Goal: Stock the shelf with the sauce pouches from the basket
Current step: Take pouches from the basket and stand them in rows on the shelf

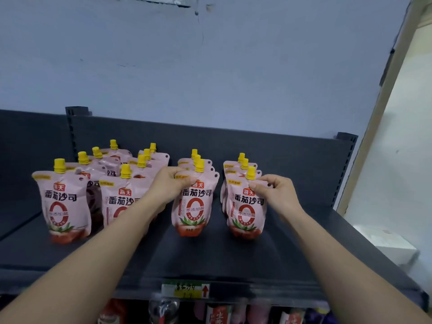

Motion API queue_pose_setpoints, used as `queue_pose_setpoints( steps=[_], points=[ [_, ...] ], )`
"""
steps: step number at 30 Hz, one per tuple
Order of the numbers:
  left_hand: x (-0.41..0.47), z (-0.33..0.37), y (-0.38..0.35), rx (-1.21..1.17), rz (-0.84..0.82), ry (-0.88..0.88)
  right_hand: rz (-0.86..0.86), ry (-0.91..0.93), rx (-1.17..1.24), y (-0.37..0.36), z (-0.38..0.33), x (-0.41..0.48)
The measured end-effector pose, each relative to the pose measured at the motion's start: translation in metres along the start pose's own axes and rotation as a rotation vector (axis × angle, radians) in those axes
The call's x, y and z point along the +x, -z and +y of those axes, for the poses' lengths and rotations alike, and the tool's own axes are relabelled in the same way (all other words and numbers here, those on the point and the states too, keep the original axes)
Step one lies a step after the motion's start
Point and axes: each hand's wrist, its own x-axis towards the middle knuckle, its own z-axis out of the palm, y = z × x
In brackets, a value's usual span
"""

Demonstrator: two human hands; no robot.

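Standing in four rows on the dark shelf (233,260): pink sauce pouches w/ yellow caps, approx. a dozen plus, far ones partly hidden.

Left hand (171,181) is pinching the top edge of the front pouch (192,206) in the third row from left. Right hand (275,190) is pinching the top corner of the front pouch in the right row (247,206); both pouches are sitting upright on the shelf.

Handling, est.: soft, filled, probably floppy; the neck/top seal beside the cap is looking like the firmest hold.

Basket is not showing in view. Lower shelf is holding bottles (163,309), blurred.
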Motion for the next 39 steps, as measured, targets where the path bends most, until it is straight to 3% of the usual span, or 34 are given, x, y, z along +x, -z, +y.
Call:
queue_pose_setpoints(
  steps=[6,10,17,32,39],
  points=[
    [0.012,-0.006,0.003,0.076,0.039,0.049,-0.065,0.013,-0.037,0.001,0.017,0.014],
    [0.014,0.002,0.002,0.037,-0.027,0.013,-0.128,0.065,-0.088,0.003,0.013,0.022],
    [0.023,0.011,-0.007,0.399,0.103,-0.111,-0.033,0.219,-0.236,-0.003,-0.001,0.038],
    [0.032,0.007,-0.007,0.457,0.124,-0.122,0.005,0.176,-0.214,-0.010,0.009,0.046],
    [0.029,0.015,-0.010,0.648,0.092,-0.154,-0.003,0.222,-0.356,-0.008,0.004,0.040]
  ],
)
